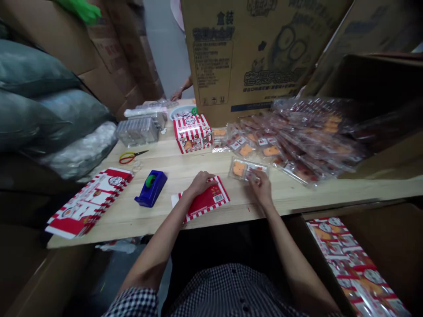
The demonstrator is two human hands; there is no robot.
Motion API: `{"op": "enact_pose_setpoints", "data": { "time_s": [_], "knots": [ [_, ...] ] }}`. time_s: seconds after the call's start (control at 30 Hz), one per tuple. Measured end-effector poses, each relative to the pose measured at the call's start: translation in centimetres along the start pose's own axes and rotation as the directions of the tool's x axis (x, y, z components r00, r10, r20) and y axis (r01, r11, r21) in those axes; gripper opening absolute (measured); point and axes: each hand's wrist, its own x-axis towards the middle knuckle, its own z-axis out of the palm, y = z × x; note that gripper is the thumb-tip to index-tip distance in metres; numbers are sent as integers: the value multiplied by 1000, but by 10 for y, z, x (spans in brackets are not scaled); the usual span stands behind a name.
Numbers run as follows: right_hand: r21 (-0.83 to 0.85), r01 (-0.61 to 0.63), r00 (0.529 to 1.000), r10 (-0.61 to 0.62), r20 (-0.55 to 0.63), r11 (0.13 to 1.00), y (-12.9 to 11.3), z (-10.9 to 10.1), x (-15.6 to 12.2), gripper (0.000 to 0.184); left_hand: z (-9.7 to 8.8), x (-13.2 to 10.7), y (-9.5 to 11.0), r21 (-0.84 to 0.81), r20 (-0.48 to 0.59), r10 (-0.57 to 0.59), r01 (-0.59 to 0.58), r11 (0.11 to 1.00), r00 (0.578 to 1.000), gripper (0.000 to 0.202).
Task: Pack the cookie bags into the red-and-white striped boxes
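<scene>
Evidently, the right grip [261, 187] is closed on the near edge of a clear pack [238, 169] with an orange piece inside, flat on the worktop [194, 165]; the left grip [200, 184] lies over the upper edge of a flattened red-and-white carton [204, 201], though whether its fingers pinch or merely press I cannot tell. Lifting the pack by that one edge could let it bend or slip, since the plastic looks slick, and pressing hard on the carton might crease its thin card. The carton also reaches the worktop's front edge, so a careless forearm could push it off. Just right, the heap of clear packs [297, 145] overlaps loosely; pulling from low down might set it sliding. As for writing, the carton bears a barcode and pale lines too small to read; the standing striped box [192, 134] behind has a round emblem and blurred lettering. Farther back, the large cardboard box [214, 61] shows 盒装 above smaller, illegible print, with handling symbols and a goggled cartoon figure.
</scene>
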Motion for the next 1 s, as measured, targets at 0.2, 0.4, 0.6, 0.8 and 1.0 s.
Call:
{"op": "enact_pose_setpoints", "data": {
  "time_s": [0.2,0.4,0.6,0.8,1.0],
  "knots": [
    [-255,-156,983,174,50,954,19,-14,92,69,22,0,-10,104,-124,-91,104,989,988,40],
    [-196,-313,932,340,124,929,24,-10,106,54,13,-7,15,94,-276,-99,130,987,956,42],
    [244,-276,961,275,38,930,14,-58,48,45,19,-42,72,-382,-480,-155,-47,923,863,61],
    [725,-123,937,321,-140,678,-57,-28,-45,36,60,-94,150,-984,-161,-439,-110,140,884,71],
    [614,-302,925,69,374,729,-110,47,-112,46,29,-146,148,-972,-154,-698,-234,-20,699,40]
  ]
}}
